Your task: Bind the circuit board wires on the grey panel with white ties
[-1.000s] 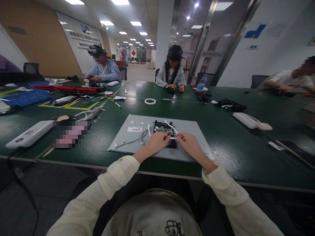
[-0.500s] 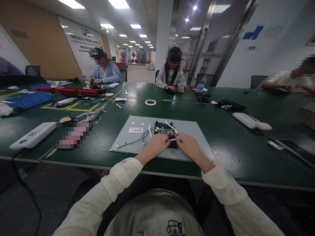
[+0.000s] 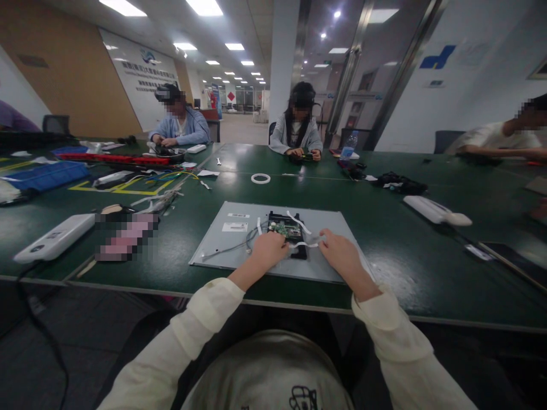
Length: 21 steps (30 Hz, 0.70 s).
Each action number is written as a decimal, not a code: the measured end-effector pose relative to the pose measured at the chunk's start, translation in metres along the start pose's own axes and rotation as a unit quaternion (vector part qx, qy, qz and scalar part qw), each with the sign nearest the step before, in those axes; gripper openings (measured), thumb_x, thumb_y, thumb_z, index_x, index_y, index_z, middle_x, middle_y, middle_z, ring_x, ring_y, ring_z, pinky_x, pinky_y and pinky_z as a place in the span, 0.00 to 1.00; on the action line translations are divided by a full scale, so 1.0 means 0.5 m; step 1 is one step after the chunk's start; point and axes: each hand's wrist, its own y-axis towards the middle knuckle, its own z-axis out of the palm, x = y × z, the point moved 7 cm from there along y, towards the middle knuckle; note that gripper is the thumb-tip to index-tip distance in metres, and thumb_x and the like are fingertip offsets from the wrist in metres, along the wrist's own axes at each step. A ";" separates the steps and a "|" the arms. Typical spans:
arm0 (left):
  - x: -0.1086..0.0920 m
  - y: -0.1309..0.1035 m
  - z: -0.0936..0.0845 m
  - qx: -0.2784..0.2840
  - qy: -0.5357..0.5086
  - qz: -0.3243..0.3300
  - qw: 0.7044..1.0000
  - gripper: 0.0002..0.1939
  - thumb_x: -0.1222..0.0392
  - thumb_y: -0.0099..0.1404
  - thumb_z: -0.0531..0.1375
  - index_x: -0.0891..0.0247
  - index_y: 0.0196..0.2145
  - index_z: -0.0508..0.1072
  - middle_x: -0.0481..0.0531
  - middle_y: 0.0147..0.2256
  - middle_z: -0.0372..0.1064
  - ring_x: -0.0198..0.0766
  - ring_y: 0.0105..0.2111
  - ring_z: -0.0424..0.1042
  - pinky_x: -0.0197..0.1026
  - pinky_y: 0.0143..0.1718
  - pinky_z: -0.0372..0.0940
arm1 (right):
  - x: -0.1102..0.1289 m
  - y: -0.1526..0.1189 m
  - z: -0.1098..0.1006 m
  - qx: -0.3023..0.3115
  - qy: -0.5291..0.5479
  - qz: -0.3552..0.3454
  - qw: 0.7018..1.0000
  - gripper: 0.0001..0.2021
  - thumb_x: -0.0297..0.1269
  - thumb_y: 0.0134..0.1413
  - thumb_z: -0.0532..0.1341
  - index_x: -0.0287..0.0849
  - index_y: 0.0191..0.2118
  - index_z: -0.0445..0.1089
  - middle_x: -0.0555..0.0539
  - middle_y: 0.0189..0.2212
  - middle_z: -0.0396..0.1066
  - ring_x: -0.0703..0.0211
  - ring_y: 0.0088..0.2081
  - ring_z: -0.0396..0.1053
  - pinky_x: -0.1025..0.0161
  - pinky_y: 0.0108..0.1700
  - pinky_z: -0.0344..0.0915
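Note:
A grey flat panel (image 3: 231, 250) lies on the table in front of me. On it sits a black frame (image 3: 299, 252) with a green circuit board (image 3: 280, 229). A thin white strip (image 3: 305, 245) stretches across the lower part of the frame. My right hand (image 3: 342, 253) pinches its right end, just past the frame's edge. My left hand (image 3: 268, 250) is closed at the strip's left end, over the frame's lower left; its fingertips are partly hidden. Another white strip (image 3: 298, 221) crosses the frame's upper right. Grey cables (image 3: 233, 249) run out to the left.
A white ring (image 3: 260, 179) lies beyond the panel. White boxy devices (image 3: 55, 238) stand left and right, with a dark cable at the left one. Blue trays (image 3: 47, 176) and loose wires (image 3: 171, 175) are at the far left. Several people sit around the table.
My right hand has moved right, away from the frame, drawing out the white strip, which now shows between both hands. My left hand has shifted slightly left.

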 end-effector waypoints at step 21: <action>-0.001 -0.043 0.013 0.065 -0.002 -0.011 0.998 0.15 0.61 0.68 0.45 0.65 0.37 0.70 0.57 0.33 0.71 0.44 0.33 0.73 0.40 0.31 0.66 | 0.036 -0.003 -0.019 -0.090 0.172 -0.197 0.961 0.20 0.33 0.60 0.45 0.40 0.57 0.57 0.42 0.54 0.61 0.55 0.55 0.59 0.55 0.56 0.57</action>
